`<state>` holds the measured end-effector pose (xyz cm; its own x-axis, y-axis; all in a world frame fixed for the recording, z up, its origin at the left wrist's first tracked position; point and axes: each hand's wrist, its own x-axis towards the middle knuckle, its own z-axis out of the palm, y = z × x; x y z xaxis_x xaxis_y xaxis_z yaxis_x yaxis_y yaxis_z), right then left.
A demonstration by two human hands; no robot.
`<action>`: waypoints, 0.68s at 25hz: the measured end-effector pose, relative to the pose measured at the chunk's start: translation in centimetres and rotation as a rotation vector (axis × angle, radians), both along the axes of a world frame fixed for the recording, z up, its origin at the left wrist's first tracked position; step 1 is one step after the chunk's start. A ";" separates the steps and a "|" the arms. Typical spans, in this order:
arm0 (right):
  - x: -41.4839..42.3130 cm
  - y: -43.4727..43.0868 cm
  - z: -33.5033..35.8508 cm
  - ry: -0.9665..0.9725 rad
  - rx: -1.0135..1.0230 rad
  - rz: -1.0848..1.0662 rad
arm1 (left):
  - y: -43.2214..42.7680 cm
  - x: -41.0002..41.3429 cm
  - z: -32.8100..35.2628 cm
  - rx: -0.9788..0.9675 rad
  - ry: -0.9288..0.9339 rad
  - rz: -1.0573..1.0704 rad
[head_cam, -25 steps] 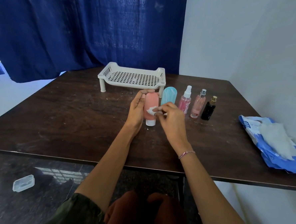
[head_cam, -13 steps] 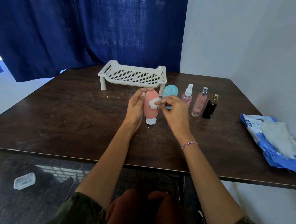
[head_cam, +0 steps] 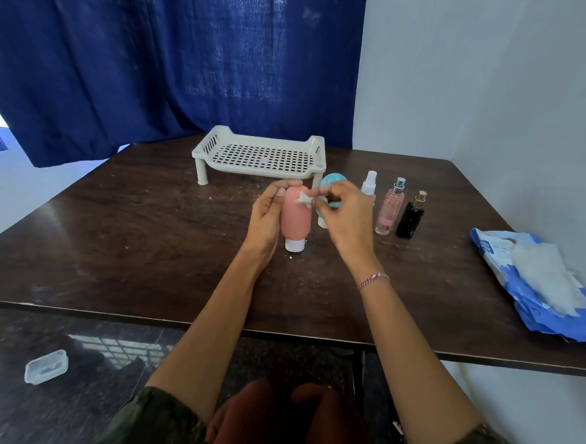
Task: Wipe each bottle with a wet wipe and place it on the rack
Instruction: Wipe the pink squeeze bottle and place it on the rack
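My left hand [head_cam: 266,216] grips a pink squeeze bottle [head_cam: 296,222] that stands cap-down on the dark table. My right hand [head_cam: 345,214] pinches a small white wet wipe [head_cam: 305,199] against the bottle's upper part. Behind my right hand a teal bottle [head_cam: 331,183] is partly hidden. To the right stand a clear spray bottle [head_cam: 369,182], a pink perfume bottle [head_cam: 389,209] and a black bottle [head_cam: 411,217]. The white perforated rack [head_cam: 261,158] stands behind them with nothing on it.
A blue wet-wipe pack [head_cam: 534,288] with a white wipe lying on it rests at the table's right edge. A blue curtain hangs behind the table, a white wall is on the right. A small clear plastic box [head_cam: 46,366] lies on the floor.
My right hand has slid the wipe up the pink bottle, from near its lower half to its top. My left hand keeps its grip on the bottle.
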<state>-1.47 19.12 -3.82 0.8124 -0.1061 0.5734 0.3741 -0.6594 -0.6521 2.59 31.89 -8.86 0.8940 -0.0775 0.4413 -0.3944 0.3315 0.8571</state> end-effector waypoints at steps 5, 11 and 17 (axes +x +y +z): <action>0.6 0.3 0.4 -0.057 0.008 0.028 | 0.1 -0.6 0.4 0.049 0.006 0.144; -0.5 -0.2 -2.9 -0.013 0.031 0.031 | 0.2 -0.3 0.2 0.114 -0.039 0.266; -1.2 -0.1 -4.5 0.030 0.022 0.106 | 0.2 -0.5 0.1 0.388 -0.131 0.588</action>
